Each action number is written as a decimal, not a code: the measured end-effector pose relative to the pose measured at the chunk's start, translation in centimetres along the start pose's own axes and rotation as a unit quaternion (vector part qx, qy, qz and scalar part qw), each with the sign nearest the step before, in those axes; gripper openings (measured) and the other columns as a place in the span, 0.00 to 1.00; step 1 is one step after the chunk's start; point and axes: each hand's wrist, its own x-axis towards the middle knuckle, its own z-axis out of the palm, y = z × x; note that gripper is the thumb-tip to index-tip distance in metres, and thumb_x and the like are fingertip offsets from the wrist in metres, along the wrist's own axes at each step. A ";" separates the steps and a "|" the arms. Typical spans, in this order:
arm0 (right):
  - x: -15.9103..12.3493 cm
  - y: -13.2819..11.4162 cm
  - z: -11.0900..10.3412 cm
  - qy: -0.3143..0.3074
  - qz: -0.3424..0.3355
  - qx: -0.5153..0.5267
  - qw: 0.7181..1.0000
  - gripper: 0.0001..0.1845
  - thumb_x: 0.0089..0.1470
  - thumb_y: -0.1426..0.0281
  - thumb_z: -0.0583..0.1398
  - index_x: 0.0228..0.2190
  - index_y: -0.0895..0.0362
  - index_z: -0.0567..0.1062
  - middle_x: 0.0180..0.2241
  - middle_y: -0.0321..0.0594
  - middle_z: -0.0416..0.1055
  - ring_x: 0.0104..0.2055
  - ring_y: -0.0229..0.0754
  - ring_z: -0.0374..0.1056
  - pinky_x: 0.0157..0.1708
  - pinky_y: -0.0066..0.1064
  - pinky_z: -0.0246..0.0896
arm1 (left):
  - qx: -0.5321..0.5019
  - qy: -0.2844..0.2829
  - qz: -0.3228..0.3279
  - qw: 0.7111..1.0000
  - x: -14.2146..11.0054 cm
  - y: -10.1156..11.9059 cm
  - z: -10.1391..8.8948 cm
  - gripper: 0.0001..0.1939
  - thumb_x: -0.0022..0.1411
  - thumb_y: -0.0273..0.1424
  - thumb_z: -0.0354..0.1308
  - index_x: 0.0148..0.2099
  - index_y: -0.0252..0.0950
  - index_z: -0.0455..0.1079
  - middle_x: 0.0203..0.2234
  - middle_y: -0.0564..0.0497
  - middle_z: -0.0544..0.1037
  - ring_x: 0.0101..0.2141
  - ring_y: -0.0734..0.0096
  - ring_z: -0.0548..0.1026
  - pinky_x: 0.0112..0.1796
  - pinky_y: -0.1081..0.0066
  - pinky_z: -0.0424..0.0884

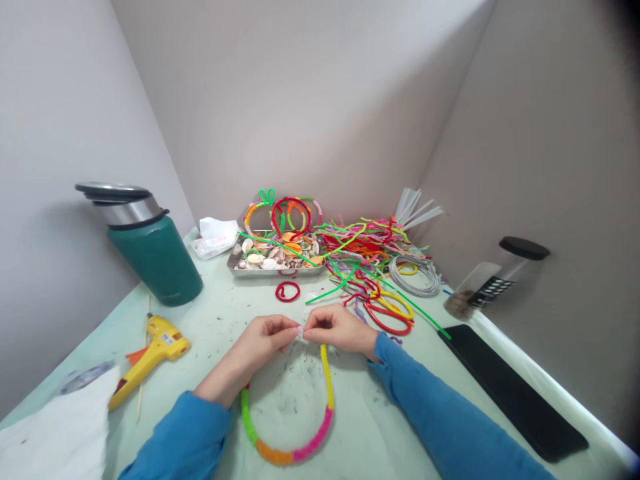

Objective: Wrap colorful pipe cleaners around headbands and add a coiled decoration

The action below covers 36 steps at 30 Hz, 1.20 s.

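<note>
Toward the near left corner of the tabletop [215, 327] lies a white cloth [60, 427], with a yellow glue gun [167, 341] just beside it. Behind them, at the left edge, is a green flask [155, 263]; white tissue [219, 230] lies near the back left corner.

The left hand [260, 343] has its fingers pinched together on one side of a pale bit [301, 330]. Just below, a multicoloured ring [274, 457] lies toward the near side, its top hidden by the hands; whether the bit joins it, I cannot tell. Farther back sits a metal tray [273, 273] of shells, with a small red loop [287, 299] in front.

The right hand [345, 328] meets the left, fingers likewise closed on the bit. The step in hand looks like shaping or fastening this bit; the next move calls for a light, steady two-handed pinch.

Right of that are heaped fuzzy stems [365, 240] near the back edge, a wire coil [423, 291], a clear jar [500, 273] and, along the right edge, a black slab [515, 393].
</note>
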 end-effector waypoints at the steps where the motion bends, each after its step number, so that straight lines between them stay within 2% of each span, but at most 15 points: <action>1: 0.0 0.0 0.1 -0.001 0.005 0.003 1.000 0.10 0.46 0.66 0.61 0.23 0.62 0.73 0.21 0.34 0.65 0.23 0.31 0.58 0.23 0.23 0.53 | -0.005 -0.003 -0.003 1.000 -0.1 0.1 0.0 0.22 0.47 0.46 0.60 0.35 0.30 0.71 0.14 0.61 0.59 0.13 0.85 0.49 0.16 0.77 0.41; 11: -0.1 -0.8 -0.2 -0.022 0.082 0.073 0.994 0.15 0.43 0.61 0.64 0.23 0.62 0.72 0.19 0.33 0.66 0.21 0.30 0.59 0.21 0.22 0.52 | -0.025 -0.054 0.015 0.998 -0.5 0.4 -0.4 0.20 0.50 0.44 0.59 0.37 0.32 0.70 0.16 0.60 0.62 0.13 0.87 0.49 0.15 0.78 0.41; 21: -0.1 -1.0 -0.1 -0.032 0.089 0.064 0.994 0.16 0.42 0.59 0.64 0.21 0.62 0.72 0.18 0.33 0.67 0.19 0.29 0.57 0.19 0.21 0.51 | -0.047 -0.080 0.029 0.995 -0.7 0.3 -0.4 0.16 0.51 0.43 0.59 0.33 0.35 0.62 0.15 0.60 0.65 0.12 0.87 0.48 0.14 0.80 0.41; 30: -0.1 -0.5 -0.4 -0.059 0.058 0.040 0.996 0.09 0.45 0.67 0.62 0.26 0.62 0.74 0.21 0.33 0.67 0.22 0.30 0.59 0.23 0.21 0.54 | 0.014 -0.096 0.006 0.995 -0.7 0.3 -0.1 0.15 0.51 0.41 0.58 0.33 0.33 0.65 0.17 0.57 0.69 0.12 0.87 0.49 0.14 0.78 0.41; 36: 0.0 -0.3 -0.1 -0.045 -0.021 -0.100 0.994 0.05 0.48 0.74 0.59 0.29 0.59 0.76 0.25 0.34 0.71 0.28 0.34 0.63 0.29 0.23 0.56 | 0.080 -0.093 0.015 0.992 -0.2 -0.7 0.1 0.17 0.50 0.44 0.58 0.30 0.32 0.67 0.17 0.55 0.71 0.13 0.84 0.52 0.15 0.78 0.45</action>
